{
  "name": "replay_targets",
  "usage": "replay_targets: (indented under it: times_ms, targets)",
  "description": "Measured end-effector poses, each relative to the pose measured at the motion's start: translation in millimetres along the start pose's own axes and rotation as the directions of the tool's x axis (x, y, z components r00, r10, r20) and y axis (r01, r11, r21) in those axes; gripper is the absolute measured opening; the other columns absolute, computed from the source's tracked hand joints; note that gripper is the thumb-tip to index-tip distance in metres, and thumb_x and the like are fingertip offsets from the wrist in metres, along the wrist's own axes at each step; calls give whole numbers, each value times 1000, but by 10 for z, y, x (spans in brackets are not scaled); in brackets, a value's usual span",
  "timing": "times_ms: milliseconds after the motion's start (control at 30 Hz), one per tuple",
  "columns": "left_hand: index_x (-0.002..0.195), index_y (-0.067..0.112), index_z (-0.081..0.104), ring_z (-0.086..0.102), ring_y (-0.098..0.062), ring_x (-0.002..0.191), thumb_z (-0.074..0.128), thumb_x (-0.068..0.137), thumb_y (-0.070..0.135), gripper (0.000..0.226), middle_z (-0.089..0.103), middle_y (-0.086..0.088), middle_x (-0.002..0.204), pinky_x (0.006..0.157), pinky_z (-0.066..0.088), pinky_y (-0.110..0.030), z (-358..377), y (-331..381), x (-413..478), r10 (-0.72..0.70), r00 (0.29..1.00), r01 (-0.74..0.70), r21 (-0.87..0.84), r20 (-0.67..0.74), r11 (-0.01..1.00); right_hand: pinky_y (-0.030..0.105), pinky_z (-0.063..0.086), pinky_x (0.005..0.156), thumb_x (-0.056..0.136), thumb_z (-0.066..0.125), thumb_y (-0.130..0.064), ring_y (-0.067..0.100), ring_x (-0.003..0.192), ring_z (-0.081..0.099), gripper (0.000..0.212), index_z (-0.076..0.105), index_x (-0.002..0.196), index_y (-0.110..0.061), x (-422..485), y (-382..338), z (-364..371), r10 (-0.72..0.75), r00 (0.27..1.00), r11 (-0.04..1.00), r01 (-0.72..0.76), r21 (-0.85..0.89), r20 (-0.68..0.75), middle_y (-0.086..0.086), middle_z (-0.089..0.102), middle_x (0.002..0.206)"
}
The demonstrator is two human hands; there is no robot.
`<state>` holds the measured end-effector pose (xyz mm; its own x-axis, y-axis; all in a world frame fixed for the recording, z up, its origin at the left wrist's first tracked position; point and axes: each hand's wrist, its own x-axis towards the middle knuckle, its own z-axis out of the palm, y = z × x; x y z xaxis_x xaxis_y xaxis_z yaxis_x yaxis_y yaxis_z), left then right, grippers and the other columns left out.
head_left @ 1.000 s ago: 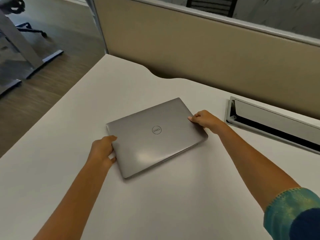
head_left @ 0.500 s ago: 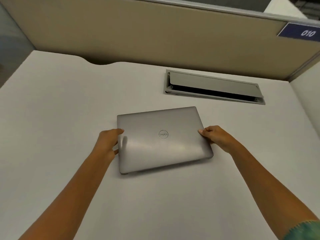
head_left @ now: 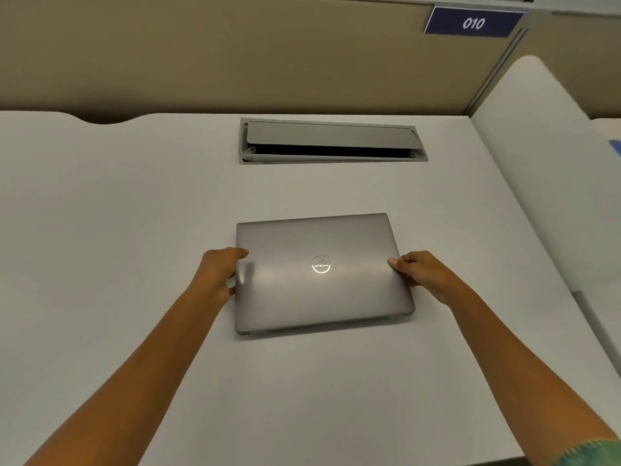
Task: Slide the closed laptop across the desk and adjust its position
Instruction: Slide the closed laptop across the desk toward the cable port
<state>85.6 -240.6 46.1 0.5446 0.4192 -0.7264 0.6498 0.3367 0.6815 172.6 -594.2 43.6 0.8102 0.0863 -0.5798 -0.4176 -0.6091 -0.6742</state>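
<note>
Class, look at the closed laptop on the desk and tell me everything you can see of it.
The laptop is a thin, grey, metal-looking slab with rounded corners and a round shiny logo mid-lid. It is shut and lies flat on the white desk, slightly askew, on the near side of the cable hatch. The left hand has a grip on its left edge, the right hand on its right edge.

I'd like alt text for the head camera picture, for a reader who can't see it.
Two bare hands grip a closed grey metal laptop lying flat on a white desk, the left hand at its left edge and the right hand at its right edge. Beyond it, a grey cable hatch stands ajar before a beige partition.
</note>
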Motion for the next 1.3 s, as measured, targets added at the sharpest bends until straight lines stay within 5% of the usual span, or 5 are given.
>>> replay_targets:
  times_ms: [700,867,967,1133,1300]
  targets:
    - [133,5,51,49,-31,126,67,88,17,49,52,-15,138,96,47,-49,251,-196,-110,18,999,-15,100,-37,995,30,41,68,86,66,-35,22,71,51,43,64,95,7,-39,248,-150,9,996,995,-17,-93,-85,11,59,81]
    - [135,2,48,46,-33,130,64,90,19,50,49,-17,143,98,44,-46,263,-151,-111,67,997,-60,231,-24,971,36,48,76,83,67,-38,25,77,59,46,66,95,7,-78,221,-119,5,989,983,-32,-180,-151,16,67,86]
    - [140,0,39,39,-37,134,59,92,28,59,39,-20,148,104,38,-47,359,-105,-135,221,972,-156,470,-85,868,38,49,86,84,66,-39,28,95,63,41,65,102,-2,-219,179,-46,-42,959,966,-32,-256,-280,13,69,100]
    - [150,7,25,26,-36,142,55,93,31,68,24,-15,157,113,24,-51,539,43,-111,516,857,-355,706,-17,613,45,56,80,89,60,-28,30,83,67,14,65,95,-16,-797,277,335,51,877,964,82,253,-478,11,68,99]
    - [145,12,40,37,-34,138,54,94,30,56,39,-14,152,111,27,-52,682,173,14,621,758,-524,755,202,395,31,50,55,92,54,-7,22,63,56,9,62,89,-6,-1395,462,998,317,941,600,-101,793,-119,13,59,80]
